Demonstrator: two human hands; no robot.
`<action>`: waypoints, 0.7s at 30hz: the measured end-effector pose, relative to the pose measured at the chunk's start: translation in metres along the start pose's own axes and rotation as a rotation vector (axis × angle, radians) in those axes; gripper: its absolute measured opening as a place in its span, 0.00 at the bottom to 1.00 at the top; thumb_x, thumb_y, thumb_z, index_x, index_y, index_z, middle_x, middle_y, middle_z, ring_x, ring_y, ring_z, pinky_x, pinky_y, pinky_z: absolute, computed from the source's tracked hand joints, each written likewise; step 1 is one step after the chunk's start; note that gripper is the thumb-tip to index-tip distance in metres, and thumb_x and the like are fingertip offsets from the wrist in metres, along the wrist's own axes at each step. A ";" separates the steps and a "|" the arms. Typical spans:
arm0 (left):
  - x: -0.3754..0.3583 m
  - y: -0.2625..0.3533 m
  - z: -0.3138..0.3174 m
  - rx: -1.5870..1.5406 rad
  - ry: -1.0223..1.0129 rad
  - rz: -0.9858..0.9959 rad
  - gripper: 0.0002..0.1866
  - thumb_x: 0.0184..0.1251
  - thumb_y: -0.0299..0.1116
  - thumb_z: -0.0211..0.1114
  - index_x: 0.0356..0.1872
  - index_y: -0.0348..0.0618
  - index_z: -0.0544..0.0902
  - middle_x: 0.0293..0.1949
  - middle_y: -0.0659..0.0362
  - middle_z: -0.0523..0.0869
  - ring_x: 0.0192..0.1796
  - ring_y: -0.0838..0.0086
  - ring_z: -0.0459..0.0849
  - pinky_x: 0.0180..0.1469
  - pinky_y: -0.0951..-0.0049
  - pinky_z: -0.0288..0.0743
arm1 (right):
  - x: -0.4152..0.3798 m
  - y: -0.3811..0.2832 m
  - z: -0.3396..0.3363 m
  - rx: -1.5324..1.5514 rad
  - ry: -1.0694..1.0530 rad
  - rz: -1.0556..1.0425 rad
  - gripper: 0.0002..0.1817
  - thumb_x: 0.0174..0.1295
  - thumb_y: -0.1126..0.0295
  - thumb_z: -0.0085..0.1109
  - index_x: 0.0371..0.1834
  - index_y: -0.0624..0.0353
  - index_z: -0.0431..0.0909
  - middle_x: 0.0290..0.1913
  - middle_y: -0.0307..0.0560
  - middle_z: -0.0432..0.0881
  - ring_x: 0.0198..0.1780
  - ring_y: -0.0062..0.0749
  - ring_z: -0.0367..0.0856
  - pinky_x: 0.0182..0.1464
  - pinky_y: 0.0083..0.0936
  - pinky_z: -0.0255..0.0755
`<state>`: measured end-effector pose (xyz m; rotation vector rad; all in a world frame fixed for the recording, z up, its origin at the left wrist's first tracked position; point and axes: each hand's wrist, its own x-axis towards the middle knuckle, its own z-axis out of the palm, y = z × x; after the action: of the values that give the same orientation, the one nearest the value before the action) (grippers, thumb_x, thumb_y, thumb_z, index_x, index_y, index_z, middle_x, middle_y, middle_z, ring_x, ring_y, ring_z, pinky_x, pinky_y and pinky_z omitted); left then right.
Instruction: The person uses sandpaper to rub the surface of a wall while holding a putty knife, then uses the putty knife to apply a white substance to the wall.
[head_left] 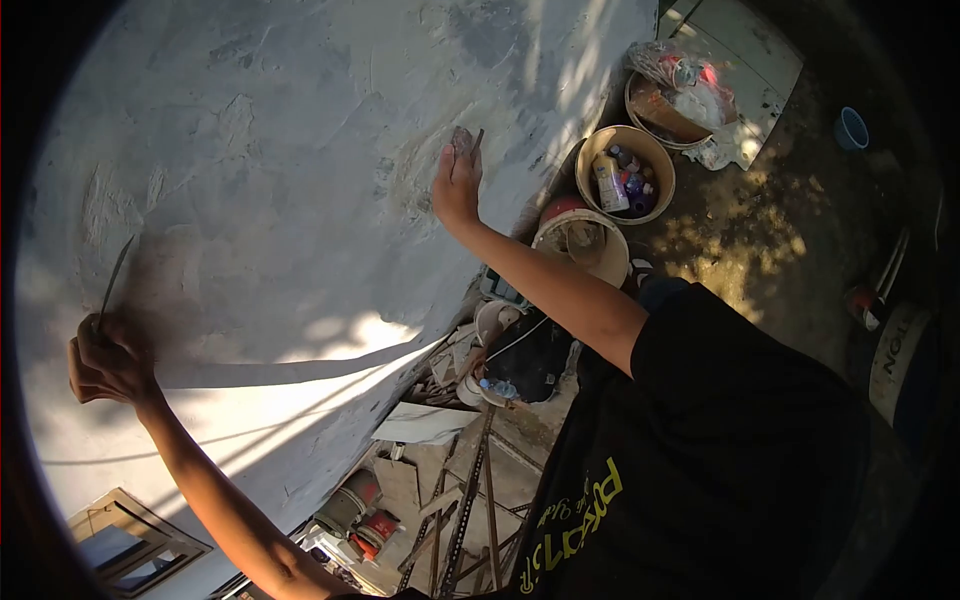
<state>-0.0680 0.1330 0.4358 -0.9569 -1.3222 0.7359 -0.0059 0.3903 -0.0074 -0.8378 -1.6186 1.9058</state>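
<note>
A whitewashed wall (pixel 280 200), its surface rough with smeared filler, fills the view's upper left. At lower left my left hand (pixel 112 362) is closed around a plastering blade (pixel 118 275), which is seen edge-on as a thin, slightly bent dark line against the wall. My right hand (pixel 457 195) is higher up, close to a rough patch (pixel 400 165). Its fingers are wrapped round a small tool (pixel 462 140) with a grey-brown flat part and a narrow dark edge; its exact kind I cannot tell.
Along the wall's foot stand a bucket of bottles (pixel 662 190), a tub of plastic rubbish (pixel 680 118) and a dirty bucket (pixel 610 255). Metal angle bars (pixel 470 500) and board pieces (pixel 428 423) lie below. A blue cup (pixel 851 128) is on the ground; a window frame (pixel 135 540) is at lower left.
</note>
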 end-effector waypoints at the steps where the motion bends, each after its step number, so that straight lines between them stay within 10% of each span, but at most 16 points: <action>1: -0.003 -0.005 0.001 -0.002 -0.002 0.003 0.12 0.72 0.49 0.61 0.47 0.57 0.80 0.43 0.69 0.78 0.51 0.73 0.73 0.50 0.64 0.58 | -0.012 0.001 0.020 0.047 0.039 -0.064 0.32 0.80 0.57 0.33 0.74 0.76 0.54 0.77 0.74 0.50 0.80 0.67 0.41 0.79 0.49 0.39; 11: -0.035 -0.047 0.015 0.098 0.003 0.015 0.09 0.67 0.48 0.67 0.42 0.61 0.81 0.39 0.76 0.78 0.47 0.76 0.74 0.50 0.63 0.55 | 0.003 0.013 0.029 0.092 0.126 0.007 0.28 0.80 0.55 0.35 0.58 0.76 0.68 0.79 0.73 0.44 0.81 0.65 0.34 0.78 0.52 0.39; 17: -0.022 -0.033 0.009 0.049 0.016 0.024 0.11 0.70 0.51 0.63 0.43 0.60 0.80 0.39 0.76 0.77 0.47 0.75 0.73 0.50 0.64 0.54 | 0.014 0.029 0.010 0.066 0.101 0.030 0.27 0.79 0.56 0.38 0.46 0.76 0.74 0.61 0.77 0.70 0.65 0.68 0.66 0.67 0.48 0.59; 21: -0.014 -0.024 0.007 0.007 0.028 0.019 0.12 0.71 0.52 0.61 0.43 0.59 0.80 0.40 0.75 0.77 0.48 0.75 0.73 0.50 0.63 0.54 | 0.049 0.021 -0.015 0.165 0.170 0.155 0.25 0.79 0.57 0.40 0.39 0.74 0.74 0.49 0.77 0.75 0.59 0.72 0.68 0.63 0.54 0.60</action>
<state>-0.0783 0.1104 0.4508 -0.9718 -1.2867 0.7388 -0.0283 0.4316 -0.0364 -1.0496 -1.3108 1.9813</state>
